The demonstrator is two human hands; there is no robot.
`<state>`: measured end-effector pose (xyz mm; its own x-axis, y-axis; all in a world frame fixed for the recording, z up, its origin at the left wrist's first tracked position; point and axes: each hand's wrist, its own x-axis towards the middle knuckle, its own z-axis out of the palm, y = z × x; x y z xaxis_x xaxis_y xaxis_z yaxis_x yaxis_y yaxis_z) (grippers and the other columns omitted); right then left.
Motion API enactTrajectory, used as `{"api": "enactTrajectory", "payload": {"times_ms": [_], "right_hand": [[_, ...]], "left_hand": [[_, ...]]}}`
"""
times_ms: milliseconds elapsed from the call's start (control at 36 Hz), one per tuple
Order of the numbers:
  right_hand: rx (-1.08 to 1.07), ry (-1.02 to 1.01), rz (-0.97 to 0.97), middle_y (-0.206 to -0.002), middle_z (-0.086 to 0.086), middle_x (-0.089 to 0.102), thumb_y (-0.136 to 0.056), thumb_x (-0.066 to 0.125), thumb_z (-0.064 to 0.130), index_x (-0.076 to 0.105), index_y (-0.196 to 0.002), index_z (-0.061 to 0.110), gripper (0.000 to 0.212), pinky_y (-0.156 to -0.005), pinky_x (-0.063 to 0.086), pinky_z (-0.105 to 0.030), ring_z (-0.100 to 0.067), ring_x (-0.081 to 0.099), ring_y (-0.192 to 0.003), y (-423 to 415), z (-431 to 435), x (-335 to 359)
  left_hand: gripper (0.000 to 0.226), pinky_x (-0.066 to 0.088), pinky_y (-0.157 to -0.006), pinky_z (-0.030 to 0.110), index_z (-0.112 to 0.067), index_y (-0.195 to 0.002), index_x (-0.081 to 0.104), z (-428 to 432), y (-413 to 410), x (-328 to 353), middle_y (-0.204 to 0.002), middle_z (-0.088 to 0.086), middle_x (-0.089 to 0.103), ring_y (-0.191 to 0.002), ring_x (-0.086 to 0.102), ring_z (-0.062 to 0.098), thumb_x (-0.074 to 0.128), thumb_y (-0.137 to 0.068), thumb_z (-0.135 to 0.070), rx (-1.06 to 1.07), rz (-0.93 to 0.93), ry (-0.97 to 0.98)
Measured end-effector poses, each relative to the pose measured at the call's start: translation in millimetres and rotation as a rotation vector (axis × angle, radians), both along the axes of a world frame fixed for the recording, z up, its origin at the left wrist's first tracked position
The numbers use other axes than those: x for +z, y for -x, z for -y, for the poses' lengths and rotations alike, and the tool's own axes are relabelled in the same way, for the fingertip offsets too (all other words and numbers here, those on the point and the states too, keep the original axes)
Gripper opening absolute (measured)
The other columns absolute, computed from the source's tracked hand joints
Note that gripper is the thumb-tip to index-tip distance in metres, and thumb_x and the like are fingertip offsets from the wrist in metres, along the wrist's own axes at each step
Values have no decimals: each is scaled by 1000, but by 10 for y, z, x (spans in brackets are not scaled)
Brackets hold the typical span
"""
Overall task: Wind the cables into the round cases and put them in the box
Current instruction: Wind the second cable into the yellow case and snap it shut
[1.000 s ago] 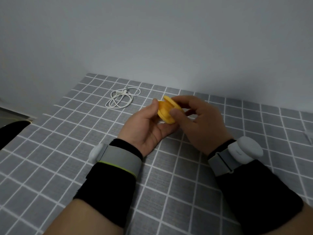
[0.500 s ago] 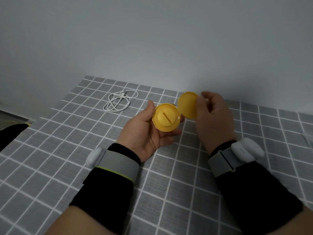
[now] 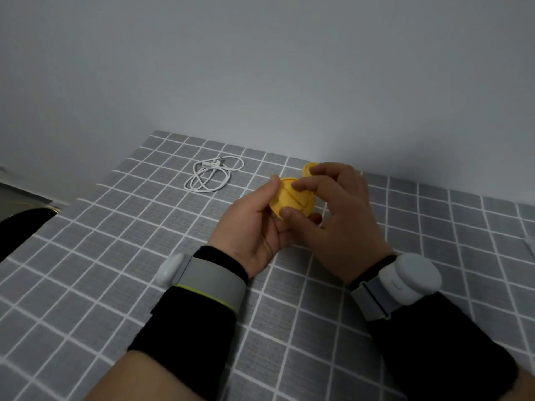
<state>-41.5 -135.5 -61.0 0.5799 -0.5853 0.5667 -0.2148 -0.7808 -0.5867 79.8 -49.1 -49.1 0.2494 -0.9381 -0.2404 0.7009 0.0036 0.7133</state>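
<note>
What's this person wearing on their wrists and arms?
Each wrist carries a grey strap with a rounded white pod: left strap, edged yellow-green, left pod; right strap, right pod. Behind them sit wide black cuffs, left cuff and right cuff.

grey checked table (image 3: 115,285), coiled white cable (image 3: 212,178) (far left) on it

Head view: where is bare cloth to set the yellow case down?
Bare: tablecloth left of the left hand, nearer than the white cable; also right of the right hand. Crowded: centre, where both hands hold the yellow case.
</note>
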Motion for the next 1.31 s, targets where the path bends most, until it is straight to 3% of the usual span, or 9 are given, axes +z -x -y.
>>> {"api": "enactTrajectory", "payload": {"times_ms": [139,278,389,528,694,917,1111,1194,1306], "right_hand": [[-20,-30,112,-121,-3,57,-86,64,42,70,-111,23,32,-101,42,-39,-25,54,-116,6,-5,27],[-147,-126,181,-113,9,59,-88,59,36,68,-106,28,22,-92,48,-50,-13,55,-110,14,53,107],[-218,-199,138,-100,14,59,-89,59,36,65,-102,33,14,-87,50,-39,-11,57,-96,-22,54,165],[-221,-280,-64,-94,12,65,-95,58,31,67,-106,27,15,-81,49,-28,-4,60,-82,-247,146,386],[-138,-247,-274,-107,5,72,-91,56,26,71,-108,26,22,-94,49,-32,-18,65,-103,-973,186,414],[29,-189,-479,-126,0,68,-95,56,29,66,-125,23,32,-104,43,-34,-23,59,-119,-1639,102,225],[19,52,-716,-122,-5,66,-91,52,27,63,-120,26,32,-95,43,-36,-32,56,-111,-1767,159,212],[19,54,-780,-119,-6,68,-89,56,25,67,-116,19,29,-91,44,-33,-32,61,-109,-1705,149,253],[-18,54,-814,-113,-4,70,-85,57,23,71,-104,24,24,-86,47,-32,-33,63,-106,-1511,227,311]], "left_hand": [[41,60,-69,38,5,-125,57,12,17,-4,-104,24,65,-77,70,30,54,-94,-21,139,70,-23],[25,59,-54,30,2,-111,60,24,-5,39,-91,20,70,-73,74,28,46,-102,-17,402,80,-59],[21,59,-58,30,-6,-94,62,28,-12,47,-80,14,71,-75,74,28,45,-102,-13,634,126,-24],[19,58,-60,32,-3,-98,63,-19,-80,81,-89,18,70,-81,75,29,45,-100,-10,896,129,0],[21,59,-66,35,-3,-103,64,-56,-146,54,-90,13,74,-88,75,29,46,-100,-13,1103,115,-9],[24,62,-76,40,1,-110,63,-46,-280,7,-96,16,73,-89,75,26,48,-101,-15,1192,53,-56],[22,62,-73,40,-4,-101,66,-35,-315,-16,-87,13,75,-87,75,28,48,-100,-17,1207,59,-85],[22,61,-68,38,-4,-98,65,-36,-305,7,-78,9,74,-83,75,28,48,-100,-17,1196,59,-88],[21,59,-62,33,-7,-96,65,-51,-282,34,-79,5,74,-82,76,26,48,-101,-18,1187,52,-99]]}}
